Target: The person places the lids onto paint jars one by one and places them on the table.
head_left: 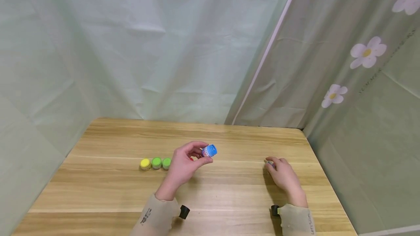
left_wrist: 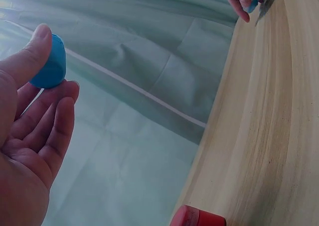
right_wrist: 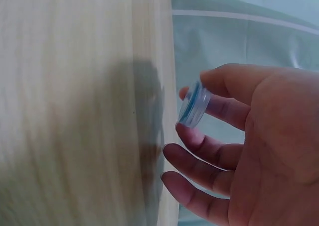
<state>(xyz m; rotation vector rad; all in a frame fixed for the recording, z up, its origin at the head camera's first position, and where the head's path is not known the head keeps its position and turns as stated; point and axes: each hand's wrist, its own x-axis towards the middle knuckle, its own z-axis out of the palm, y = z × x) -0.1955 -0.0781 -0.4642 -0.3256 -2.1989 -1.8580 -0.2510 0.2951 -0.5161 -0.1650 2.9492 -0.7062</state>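
Observation:
My left hand (head_left: 180, 165) holds a small tub (head_left: 209, 150) up off the table, pinched between thumb and fingertips. Its end is bright blue and a printed white label wraps its side; the left wrist view shows only its blue part (left_wrist: 52, 64). On the right, my right hand (head_left: 283, 174) pinches a small round lid (right_wrist: 195, 105) of clear plastic with a blue tint. The thumb and first fingers grip its rim, while the other fingers are loosely bent. From the head, that lid is mostly hidden by the fingers.
A yellow tub (head_left: 145, 164) and two green tubs (head_left: 156, 162) stand in a row left of my left hand. A red tub (left_wrist: 199, 217) is nearby, mostly behind that hand from the head. The wooden table (head_left: 229, 192) meets hanging curtains (head_left: 183, 46) at back and sides.

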